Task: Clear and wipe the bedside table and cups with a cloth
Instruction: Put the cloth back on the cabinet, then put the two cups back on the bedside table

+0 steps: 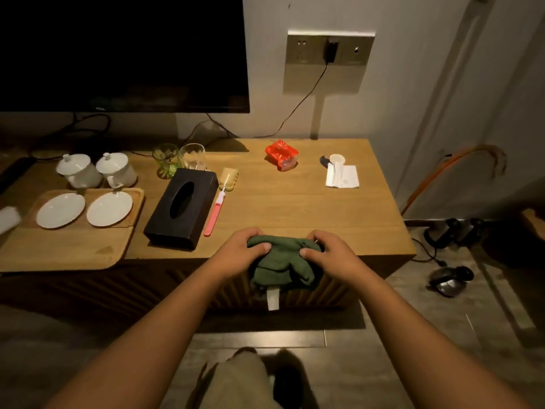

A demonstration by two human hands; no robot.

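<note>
head cam | looks fwd+down | table close below

Both arms extended, left hand and right hand fingers curled, gripping

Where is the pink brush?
In the head view, the pink brush lies on the wooden table, left of centre, just right of the black tissue box, beyond the left hand.

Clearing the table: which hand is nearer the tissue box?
Left. The left hand grips the cloth just right of the tissue box; the right hand grips the cloth's other side, farther off.
</note>
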